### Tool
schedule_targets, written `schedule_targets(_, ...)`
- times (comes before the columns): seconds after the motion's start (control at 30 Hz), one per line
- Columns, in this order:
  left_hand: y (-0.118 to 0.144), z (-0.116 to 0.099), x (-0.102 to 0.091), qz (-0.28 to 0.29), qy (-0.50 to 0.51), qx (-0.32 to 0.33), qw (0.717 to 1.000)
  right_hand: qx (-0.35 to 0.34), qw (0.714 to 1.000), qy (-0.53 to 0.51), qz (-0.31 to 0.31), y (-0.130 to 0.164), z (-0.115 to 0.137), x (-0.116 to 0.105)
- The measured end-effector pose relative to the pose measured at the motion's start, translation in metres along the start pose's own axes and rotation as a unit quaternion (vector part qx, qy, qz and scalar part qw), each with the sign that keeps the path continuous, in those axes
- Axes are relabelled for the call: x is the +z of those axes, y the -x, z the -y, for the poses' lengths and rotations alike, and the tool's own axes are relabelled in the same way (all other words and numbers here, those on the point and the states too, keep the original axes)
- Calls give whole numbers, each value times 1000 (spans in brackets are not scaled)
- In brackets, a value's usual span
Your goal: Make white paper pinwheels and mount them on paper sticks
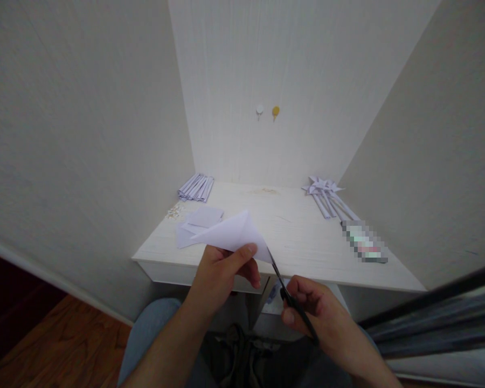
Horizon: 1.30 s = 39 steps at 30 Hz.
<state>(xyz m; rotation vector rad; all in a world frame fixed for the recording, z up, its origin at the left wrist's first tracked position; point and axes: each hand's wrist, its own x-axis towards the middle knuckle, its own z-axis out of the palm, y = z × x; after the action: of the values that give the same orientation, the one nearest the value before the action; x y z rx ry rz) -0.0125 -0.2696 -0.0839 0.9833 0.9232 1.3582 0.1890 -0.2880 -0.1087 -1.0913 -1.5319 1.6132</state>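
left hand [222, 269] gripping folded paper [234, 233]

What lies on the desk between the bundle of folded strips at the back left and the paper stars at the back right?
In the head view, nothing: between the folded strips and the paper stars the desk shows only bare pale wood with a faint brownish stain.

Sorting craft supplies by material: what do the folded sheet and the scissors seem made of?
Folded sheet: thin matte white paper, judging by its crisp crease. Scissors: dark blades, probably metal; black handles look plastic, mostly hidden in the right hand.
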Motion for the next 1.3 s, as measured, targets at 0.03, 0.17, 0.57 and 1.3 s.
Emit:
schedule_targets(0.03, 0, 1, 0, -2, 4, -1, 1000, 2, 1000, -3, -2, 0, -1, 0)
schedule_targets(0.17, 0, 3, 2, -4, 13, -3, 1000, 0, 1000, -12, -7, 2, -4, -2)
schedule_targets(0.57, 1, 5, -4, -18, -32, 23, 999, -2, 1000, 8, -21, 3, -5, 0)
schedule_targets(1.3, -2, 12, -5, -10, -1, 28, 1000, 17, 999, 6, -42, 2, -4, 2)
